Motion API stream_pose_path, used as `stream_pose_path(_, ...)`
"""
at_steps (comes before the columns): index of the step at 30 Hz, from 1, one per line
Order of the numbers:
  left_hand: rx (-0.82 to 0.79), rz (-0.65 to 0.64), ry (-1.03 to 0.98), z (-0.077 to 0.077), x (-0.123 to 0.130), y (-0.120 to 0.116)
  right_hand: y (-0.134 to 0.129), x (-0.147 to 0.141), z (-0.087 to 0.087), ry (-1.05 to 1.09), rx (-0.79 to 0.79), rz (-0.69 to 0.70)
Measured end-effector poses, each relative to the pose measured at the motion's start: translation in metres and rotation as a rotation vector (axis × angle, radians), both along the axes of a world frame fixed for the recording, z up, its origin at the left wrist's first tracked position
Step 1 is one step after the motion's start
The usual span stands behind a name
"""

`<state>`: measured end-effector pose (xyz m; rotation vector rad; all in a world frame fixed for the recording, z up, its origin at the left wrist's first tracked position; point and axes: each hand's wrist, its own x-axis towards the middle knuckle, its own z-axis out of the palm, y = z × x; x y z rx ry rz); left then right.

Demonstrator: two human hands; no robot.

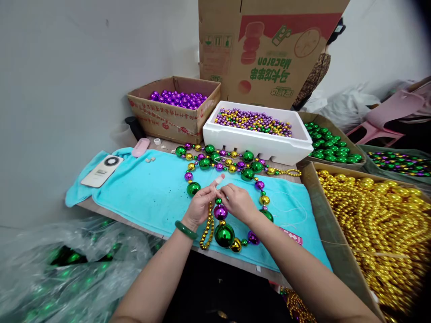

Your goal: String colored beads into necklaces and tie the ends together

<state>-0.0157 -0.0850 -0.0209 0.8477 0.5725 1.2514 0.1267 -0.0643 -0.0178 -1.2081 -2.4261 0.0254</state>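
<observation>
My left hand (199,207) and my right hand (238,202) meet over the middle of the towel, fingers pinched on a thin white string at one end of a bead necklace (224,235). White tape wraps one finger of the left hand, and a green bangle (186,229) circles that wrist. Large green, purple and gold beads hang below the fingers and loop round past my right forearm. A loop of small gold beads (208,231) dangles beside the left hand. Exactly how the string runs between the fingertips is hidden. Behind the hands lie more bead strands (232,168).
A turquoise towel (134,193) covers the table. On it rest a white device with a round dial (103,171) and loose string. Behind stand a carton of purple beads (161,114) and a white foam box (256,142). A carton of gold beads (336,220) borders the right.
</observation>
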Motion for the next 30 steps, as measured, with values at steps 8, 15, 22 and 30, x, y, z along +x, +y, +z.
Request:
stream_pose_path(8, -0.134, -0.084, -0.342, 0.014, 0.006, -0.003, -0.008, -0.001, 0.004, 0.591, 0.077, -0.152)
stream_pose_path(15, -0.228, -0.037, -0.417, 0.01, 0.022, -0.009, -0.008, -0.008, 0.004, 0.626, 0.097, -0.21)
stream_pose_path(22, -0.214, 0.065, -0.069, 0.01, 0.014, -0.001, -0.006, 0.001, 0.008, 0.619, -0.046, -0.144)
stream_pose_path(30, -0.049, -0.195, 0.695, 0.044, 0.004, 0.008, -0.014, 0.048, 0.057, 0.358, -0.33, 0.297)
